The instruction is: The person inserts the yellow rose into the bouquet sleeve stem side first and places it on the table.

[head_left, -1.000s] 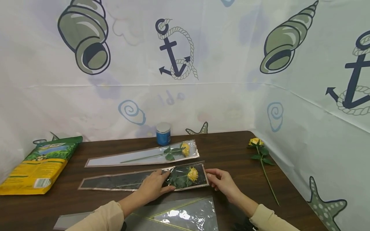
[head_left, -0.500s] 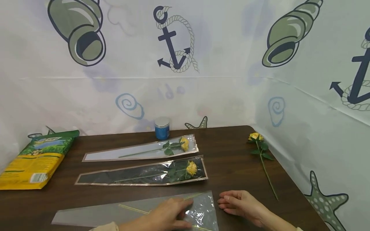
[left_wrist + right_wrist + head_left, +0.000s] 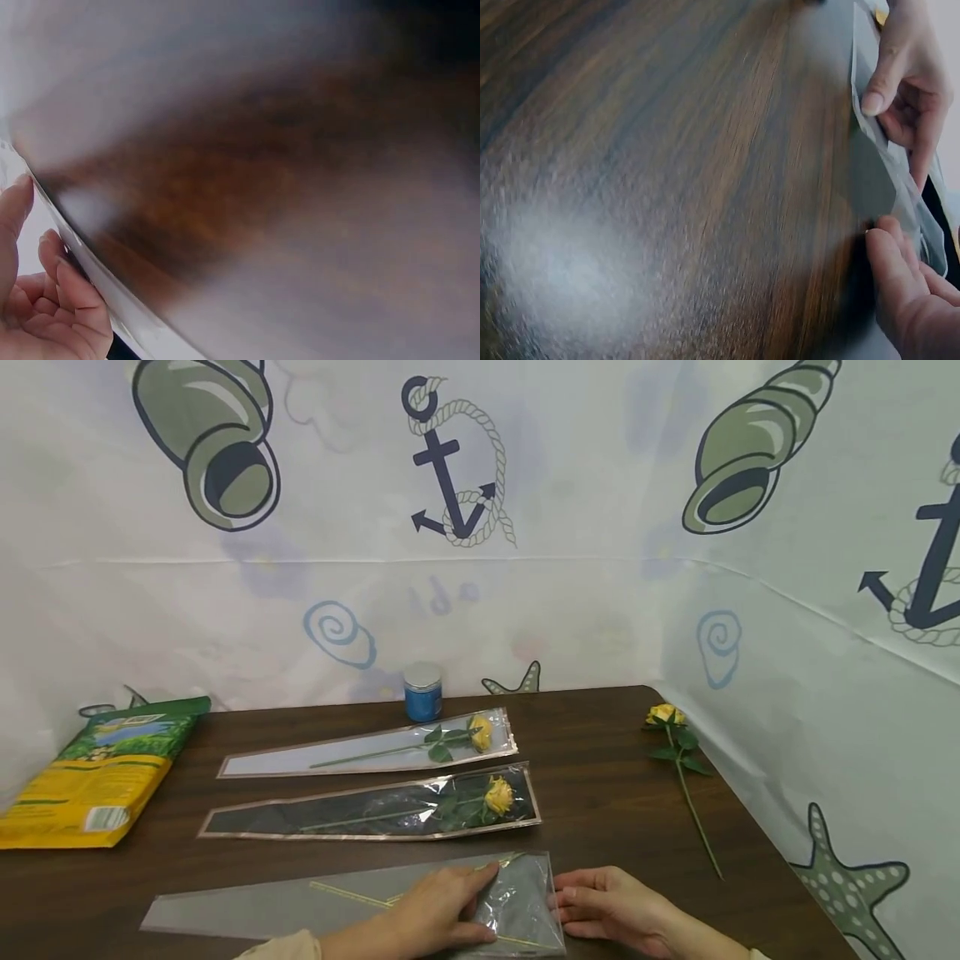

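A clear grey plastic flower sleeve point(image 3: 240, 906) with yellow lines lies nearest the person, its wide end to the right. My left hand point(image 3: 431, 910) rests on this wide part, thumb and forefinger spread. At the sleeve's right edge, my right hand point(image 3: 615, 910) pinches the plastic with its fingertips. The right wrist view shows the left hand point(image 3: 911, 90) on the sleeve point(image 3: 870, 67) and the right hand point(image 3: 911, 292) at its end. In the left wrist view, fingers point(image 3: 79, 296) stand by the sleeve's edge; the rest is blurred.
Behind lie a black-backed sleeve point(image 3: 262, 822) and a white-backed sleeve point(image 3: 277, 764), each with a yellow rose. A loose yellow rose point(image 3: 682, 768) lies at right. A blue jar point(image 3: 423, 693) stands at the back, a yellow-green bag point(image 3: 105, 777) at left, on the brown table point(image 3: 600, 777).
Both hands have left the black-backed sleeve and come down to the grey one. Over the last half second, my right hand has moved left to its edge.
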Motion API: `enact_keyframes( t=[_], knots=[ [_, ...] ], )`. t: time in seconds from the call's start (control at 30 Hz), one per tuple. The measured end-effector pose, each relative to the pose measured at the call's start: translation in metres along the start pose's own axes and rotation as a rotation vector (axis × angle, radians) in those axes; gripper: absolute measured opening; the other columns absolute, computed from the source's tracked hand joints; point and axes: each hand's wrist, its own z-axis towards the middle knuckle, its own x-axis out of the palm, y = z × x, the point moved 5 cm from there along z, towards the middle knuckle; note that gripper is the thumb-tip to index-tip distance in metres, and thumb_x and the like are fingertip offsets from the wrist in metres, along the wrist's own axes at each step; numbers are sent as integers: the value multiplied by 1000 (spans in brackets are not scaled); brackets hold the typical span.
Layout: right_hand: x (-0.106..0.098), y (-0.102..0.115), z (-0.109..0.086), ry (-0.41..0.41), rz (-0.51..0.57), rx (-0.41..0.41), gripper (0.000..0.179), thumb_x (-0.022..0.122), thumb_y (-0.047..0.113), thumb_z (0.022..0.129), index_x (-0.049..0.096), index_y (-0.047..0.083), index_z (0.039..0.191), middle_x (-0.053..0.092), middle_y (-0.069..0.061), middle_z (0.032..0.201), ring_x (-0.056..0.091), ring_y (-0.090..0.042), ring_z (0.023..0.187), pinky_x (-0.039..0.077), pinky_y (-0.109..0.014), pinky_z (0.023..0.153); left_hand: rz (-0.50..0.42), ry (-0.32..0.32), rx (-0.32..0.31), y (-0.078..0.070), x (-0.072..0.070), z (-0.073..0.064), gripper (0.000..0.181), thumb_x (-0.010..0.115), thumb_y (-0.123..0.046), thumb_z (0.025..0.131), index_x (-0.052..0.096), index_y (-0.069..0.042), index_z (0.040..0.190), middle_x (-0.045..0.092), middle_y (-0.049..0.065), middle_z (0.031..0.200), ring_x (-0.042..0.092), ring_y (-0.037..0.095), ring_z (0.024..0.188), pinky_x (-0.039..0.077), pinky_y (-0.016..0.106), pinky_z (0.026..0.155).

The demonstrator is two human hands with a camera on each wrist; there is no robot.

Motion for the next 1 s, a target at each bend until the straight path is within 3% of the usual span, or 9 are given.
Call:
enact_keyframes(
  t=[0.37, 0.5, 0.67, 0.87, 1.0],
  knots=[
    [3, 0, -17, 23, 44, 24, 56, 50, 16, 98, 29, -21, 134, 64, -8, 113, 62, -17, 104, 48, -34, 93, 6, -18, 17, 0, -3, 1, 70, 75, -40, 76, 53, 3, 127, 44, -16, 64, 36, -5, 59, 33, 12, 53],
    [7, -2, -12, 47, 46, 38, 54, 49, 16, 98, 30, -19, 135, 64, -5, 111, 62, -15, 103, 49, -33, 91, 14, -20, 10, 1, -3, 0, 70, 75, -40, 76, 53, 2, 127, 45, -15, 64, 36, -5, 59, 33, 12, 53],
    [17, 1, 5, 54, -18, -13, 50, 49, 15, 98, 35, -19, 132, 64, -7, 111, 61, -18, 102, 51, -36, 87, 7, -13, -8, 1, -1, 1, 70, 76, -41, 75, 54, 1, 127, 45, -15, 63, 36, -5, 58, 31, 12, 51],
    [27, 1, 26, 7, -47, -53, 32, 51, 13, 97, 52, -12, 116, 67, -3, 99, 65, -14, 91, 54, -31, 78, -140, -31, -84, 3, -2, 1, 61, 75, -37, 77, 58, -1, 124, 49, -16, 63, 38, -7, 55, 34, 11, 50],
    [29, 2, 37, -77, -89, -70, 25, 53, 13, 95, 60, -8, 106, 68, 1, 86, 67, -10, 79, 55, -25, 70, -274, -129, -101, 2, -4, 0, 49, 73, -32, 81, 63, -1, 118, 58, -7, 77, 44, -8, 59, 40, 11, 53]
  ],
)
